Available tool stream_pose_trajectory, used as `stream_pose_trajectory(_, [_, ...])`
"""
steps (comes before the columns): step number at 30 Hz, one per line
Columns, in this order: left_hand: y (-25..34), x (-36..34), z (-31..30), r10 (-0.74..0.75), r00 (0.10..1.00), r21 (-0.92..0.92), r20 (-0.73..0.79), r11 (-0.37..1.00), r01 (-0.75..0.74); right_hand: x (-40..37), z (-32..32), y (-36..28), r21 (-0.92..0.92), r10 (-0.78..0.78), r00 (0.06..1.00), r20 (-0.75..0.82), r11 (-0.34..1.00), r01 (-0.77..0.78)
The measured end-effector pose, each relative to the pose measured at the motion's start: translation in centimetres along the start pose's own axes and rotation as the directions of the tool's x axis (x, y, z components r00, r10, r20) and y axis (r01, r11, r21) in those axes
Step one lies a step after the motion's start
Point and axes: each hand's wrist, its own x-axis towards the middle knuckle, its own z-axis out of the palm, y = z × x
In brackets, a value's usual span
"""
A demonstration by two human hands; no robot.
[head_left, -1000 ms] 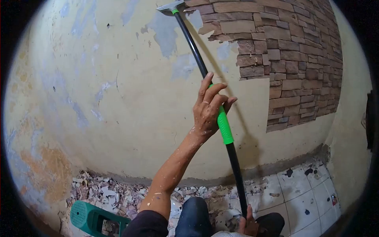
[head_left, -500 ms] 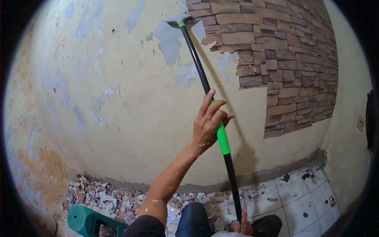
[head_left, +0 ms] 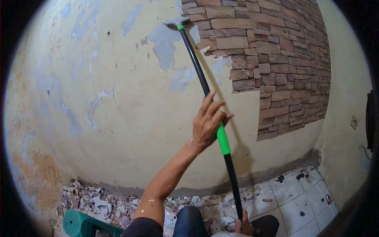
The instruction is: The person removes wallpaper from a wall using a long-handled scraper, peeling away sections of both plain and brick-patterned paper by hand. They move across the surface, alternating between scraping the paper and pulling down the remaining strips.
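Observation:
My left hand (head_left: 208, 121) is around the long scraper's black pole (head_left: 198, 69) at the upper end of its green grip, with some fingers lifted. Low in the view, my right hand (head_left: 244, 226) holds the pole's bottom end. The wide scraper head (head_left: 176, 22) lies against the wall (head_left: 146, 130), beside the left edge of the brick-patterned wallpaper (head_left: 280, 59). Grey bare patches (head_left: 162, 49) show below the head. Flecks cling to my left forearm.
Torn scraps (head_left: 94, 201) cover the floor along the wall's foot. A green plastic stool (head_left: 75, 223) stands at the lower left. White tiles (head_left: 292, 189) with dark bits lie at the right. A socket (head_left: 355, 122) is on the right wall.
The view has turned slightly, so the wallpaper and wall patches sit further left. The scraper head sits marginally lower against the wall. Both hands keep their hold on the pole.

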Motion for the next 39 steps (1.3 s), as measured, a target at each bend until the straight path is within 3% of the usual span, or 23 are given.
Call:
stream_pose_trajectory(1, [-0.7,0.4,0.5,0.008,1.000,0.014,0.003,1.000,-0.008,2.0,-12.0,0.5,0.409,0.129,0.974,-0.184,0.911,-0.043])
stream_pose_trajectory(2, [-1.1,1.5,0.4,0.011,1.000,0.020,-0.006,1.000,-0.011,2.8,-18.5,0.2,0.748,0.322,0.902,-0.288,0.663,0.002])
stream_pose_trajectory(3, [-1.6,2.0,0.6,0.004,1.000,0.016,-0.014,1.000,-0.004,3.1,-20.4,0.2,0.751,0.328,0.904,-0.276,0.660,-0.010])
stream_pose_trajectory(5, [-1.5,2.2,0.4,0.005,1.000,0.005,-0.019,1.000,-0.005,3.5,-22.2,0.2,0.822,0.286,0.958,-0.034,0.553,-0.135])
stream_pose_trajectory(8, [0.0,0.2,-0.5,-0.005,1.000,0.047,-0.008,0.999,0.005,3.7,-19.6,0.2,0.796,0.317,0.937,-0.149,0.601,-0.076])
stream_pose_trajectory(13, [3.2,-5.0,-0.1,0.020,0.990,-0.052,0.141,0.999,-0.013,2.9,-12.4,-0.4,0.683,0.339,0.844,-0.416,0.729,0.044])
stream_pose_trajectory(19, [0.8,-1.1,3.4,0.053,0.994,-0.021,0.091,0.998,-0.051,1.8,-8.3,0.7,0.519,0.289,0.715,-0.637,0.847,0.120])
stream_pose_trajectory(21, [0.9,-0.6,4.4,0.067,0.997,-0.023,0.036,0.998,-0.067,2.5,-9.6,3.3,0.668,0.233,0.910,-0.343,0.741,0.062])
stream_pose_trajectory(22, [0.9,-0.5,4.8,0.074,0.997,-0.028,0.034,0.997,-0.073,2.6,-10.7,3.7,0.669,0.240,0.907,-0.347,0.741,0.060])
stream_pose_trajectory(24, [1.4,-0.5,4.6,0.028,1.000,-0.031,-0.013,0.999,-0.029,1.5,-14.6,2.8,0.738,0.276,0.960,0.048,0.638,-0.220])
stream_pose_trajectory(25, [1.9,-0.6,4.0,-0.018,1.000,-0.045,0.002,0.999,0.018,1.1,-14.1,2.2,0.745,0.278,0.958,0.063,0.626,-0.231])
stream_pose_trajectory(26, [2.3,-1.3,3.8,-0.020,1.000,-0.046,0.008,0.999,0.021,1.0,-13.2,1.8,0.627,0.242,0.907,-0.346,0.779,0.031])
stream_pose_trajectory(27, [2.7,-2.3,3.6,0.012,0.999,-0.064,0.043,0.998,-0.009,1.0,-12.0,1.6,0.388,0.119,0.710,-0.694,0.892,0.231])
stream_pose_trajectory(28, [3.1,-3.4,3.4,0.045,0.996,-0.081,0.074,0.996,-0.039,0.1,-9.5,1.6,0.384,0.113,0.709,-0.696,0.893,0.235])
stream_pose_trajectory(29, [3.9,-4.4,3.5,0.058,0.992,-0.061,0.112,0.997,-0.052,-1.8,-5.6,2.0,0.658,0.237,0.853,-0.466,0.737,0.155])
stream_pose_trajectory(30, [3.6,-3.9,3.7,0.068,0.992,-0.060,0.102,0.996,-0.062,-1.6,-5.5,1.7,0.854,0.287,0.938,-0.192,0.520,0.016])
stream_pose_trajectory(31, [3.0,-3.0,4.0,0.073,0.992,-0.041,0.101,0.997,-0.069,-0.5,-5.4,2.1,0.852,0.289,0.934,-0.211,0.523,0.030])
stream_pose_trajectory(33, [1.2,0.0,5.1,0.090,0.995,-0.010,0.054,0.996,-0.089,4.0,-14.9,2.4,0.812,0.310,0.951,0.025,0.548,-0.200])
stream_pose_trajectory(34, [0.8,0.8,5.8,0.154,0.987,0.026,0.053,0.987,-0.156,5.5,-15.0,3.4,0.811,0.326,0.938,-0.118,0.576,-0.098])
stream_pose_trajectory(37, [1.8,1.0,6.8,0.143,0.988,0.016,0.057,0.989,-0.145,5.4,-16.9,5.4,0.852,0.333,0.942,-0.037,0.503,-0.145])
stream_pose_trajectory(39, [3.0,0.9,6.4,0.021,1.000,-0.007,0.002,1.000,-0.021,4.2,-15.7,5.3,0.853,0.311,0.932,-0.186,0.522,-0.004])
